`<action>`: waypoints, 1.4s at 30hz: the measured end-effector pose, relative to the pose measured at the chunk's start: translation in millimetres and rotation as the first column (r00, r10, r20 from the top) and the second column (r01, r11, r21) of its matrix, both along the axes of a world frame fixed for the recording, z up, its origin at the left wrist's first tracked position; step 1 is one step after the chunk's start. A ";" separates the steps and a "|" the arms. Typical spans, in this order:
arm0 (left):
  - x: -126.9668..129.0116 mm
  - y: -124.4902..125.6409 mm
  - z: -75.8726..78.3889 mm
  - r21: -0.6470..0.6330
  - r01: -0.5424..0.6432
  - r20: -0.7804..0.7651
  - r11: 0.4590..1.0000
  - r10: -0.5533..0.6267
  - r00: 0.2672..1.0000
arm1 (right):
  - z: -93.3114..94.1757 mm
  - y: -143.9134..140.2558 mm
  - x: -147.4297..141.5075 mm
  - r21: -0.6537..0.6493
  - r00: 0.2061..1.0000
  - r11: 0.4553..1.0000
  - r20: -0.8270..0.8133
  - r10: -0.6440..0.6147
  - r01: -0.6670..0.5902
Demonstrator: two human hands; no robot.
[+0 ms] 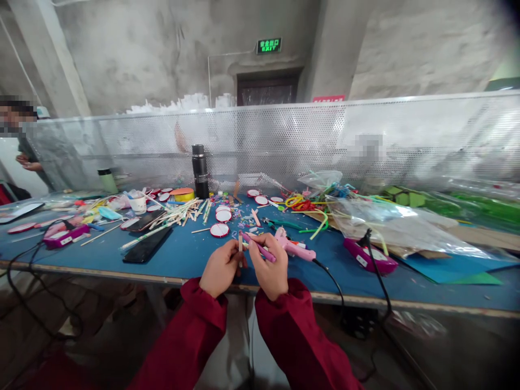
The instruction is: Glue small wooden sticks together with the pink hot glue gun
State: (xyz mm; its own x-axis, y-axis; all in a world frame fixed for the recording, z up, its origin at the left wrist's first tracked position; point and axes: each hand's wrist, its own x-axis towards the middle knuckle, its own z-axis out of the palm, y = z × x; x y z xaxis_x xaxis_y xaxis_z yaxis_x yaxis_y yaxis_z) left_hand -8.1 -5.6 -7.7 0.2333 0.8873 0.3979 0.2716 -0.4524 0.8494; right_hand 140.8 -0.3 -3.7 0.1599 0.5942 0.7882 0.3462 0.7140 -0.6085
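My left hand point(221, 266) is closed on a small pale wooden stick point(240, 250), held upright over the table's front edge. Pinched in my right hand point(271, 265) is a purple pen point(265, 253), slanting with its tip close to the top of the stick; whether they touch I cannot tell. Just right of that hand lies a pink glue gun point(298, 249) with a black cable. Beyond my hands sit white discs with red rims point(220, 230) and a scatter of tiny coloured pieces point(245, 219).
On the blue table point(182, 259) lie a black phone point(147, 246), a heap of wooden sticks point(184, 212) and purple boxes with cables, one on the right point(369, 255). A black bottle point(200, 172) stands before the perforated screen point(268, 141). Plastic bags point(390, 216) cover the right side. Another person's hand point(27, 162) shows far left.
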 end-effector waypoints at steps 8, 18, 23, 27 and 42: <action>0.0 -0.3 -0.8 -0.010 -0.004 -0.006 1.000 0.004 1.000 | 0.4 -0.6 -0.3 0.018 1.000 1.000 -0.004 0.004 -0.004; 1.1 -2.0 3.8 -0.045 0.007 0.011 0.999 -0.007 1.000 | -1.5 1.2 -0.7 0.021 0.999 1.000 -0.039 -0.007 0.008; 0.3 -2.4 3.4 -0.041 0.009 0.038 0.999 -0.008 0.999 | -0.3 -0.9 -0.1 0.025 1.000 0.999 -0.001 -0.024 0.024; -0.2 -1.8 2.1 -0.039 0.018 0.037 0.999 -0.016 0.999 | 1.4 -1.7 0.4 0.025 1.000 0.999 -0.006 -0.030 0.030; -1.1 -2.3 3.2 -0.012 -0.003 -0.008 1.000 0.003 1.000 | 2.0 -2.8 0.0 0.052 0.999 0.998 0.008 -0.040 0.040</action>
State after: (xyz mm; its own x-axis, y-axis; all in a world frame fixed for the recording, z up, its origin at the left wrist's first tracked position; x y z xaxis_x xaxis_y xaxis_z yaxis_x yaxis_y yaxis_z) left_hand -9.2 -7.9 -4.5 0.2341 0.8928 0.3850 0.2801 -0.4411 0.8526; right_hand 140.8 -3.0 -1.7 0.1754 0.5460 0.8192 0.3807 0.7298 -0.5679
